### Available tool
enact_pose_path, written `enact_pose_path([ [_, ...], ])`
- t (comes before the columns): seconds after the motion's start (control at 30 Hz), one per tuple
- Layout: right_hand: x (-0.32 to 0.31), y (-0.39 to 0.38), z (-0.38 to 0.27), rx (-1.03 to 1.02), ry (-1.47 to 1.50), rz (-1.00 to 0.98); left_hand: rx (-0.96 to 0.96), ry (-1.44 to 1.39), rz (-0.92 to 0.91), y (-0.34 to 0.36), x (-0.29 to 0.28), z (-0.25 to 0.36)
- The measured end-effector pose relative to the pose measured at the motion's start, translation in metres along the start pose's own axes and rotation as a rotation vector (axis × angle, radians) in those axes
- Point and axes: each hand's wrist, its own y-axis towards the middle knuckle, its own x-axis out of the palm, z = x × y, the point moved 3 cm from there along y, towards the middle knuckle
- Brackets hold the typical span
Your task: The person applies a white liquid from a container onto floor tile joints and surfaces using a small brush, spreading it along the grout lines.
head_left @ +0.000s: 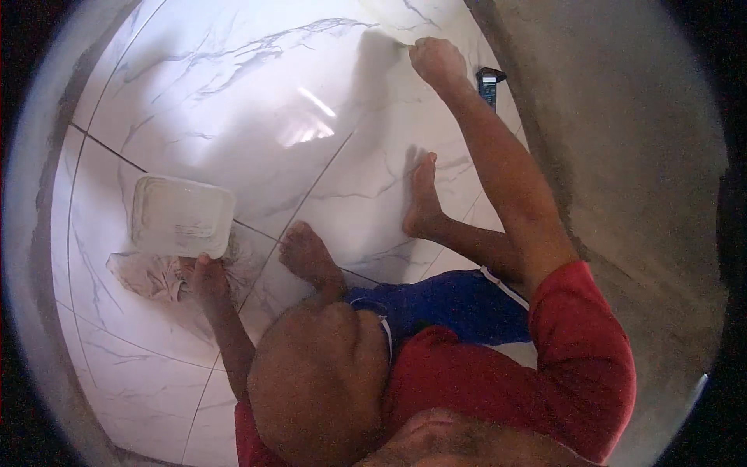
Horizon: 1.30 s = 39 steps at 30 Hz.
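Note:
My left hand [208,282] grips the near rim of a whitish rectangular plastic tub [180,216], thumb over the edge and the other fingers mostly hidden. The tub is tilted so that its inside shows, with pale residue in it. Under the tub and the hand lies a crumpled pinkish, see-through plastic bag [148,274]. Far forward, my right arm is stretched out and my right hand [438,64] is closed low over the floor. A small yellowish tip [406,45] pokes out of the fist; the rest of that thing is hidden.
White marble-look tiles [311,194] with dark joints make up the floor. By the right wall [638,233] lies a narrow dark object [489,87] with a pale label. My bare feet [307,253] rest on the tiles between the hands. A grey border edges the floor at left.

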Motion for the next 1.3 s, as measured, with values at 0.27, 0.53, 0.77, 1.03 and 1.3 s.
enact_pose_path([
  [0.27, 0.017, -0.079, -0.063, 0.006, 0.016, -0.304, 0.05, -0.012, 0.047, 0.001, 0.01, 0.002],
  [0.53, -0.038, 0.099, -0.064, -0.216, -0.036, 0.036, 0.013, 0.054, 0.139, 0.007, 0.031, -0.001],
  [0.77, -0.076, 0.14, -0.115, -0.085, 0.148, -0.104, 0.023, 0.117, 0.205, -0.004, -0.028, -0.015],
  [1.03, -0.017, 0.046, -0.017, -0.312, -0.013, -0.061, 0.024, 0.088, 0.128, 0.001, -0.015, -0.009],
  [1.3, 0.005, -0.053, 0.016, -0.174, 0.132, -0.065, -0.031, 0.174, 0.222, -0.001, 0.022, 0.01],
])
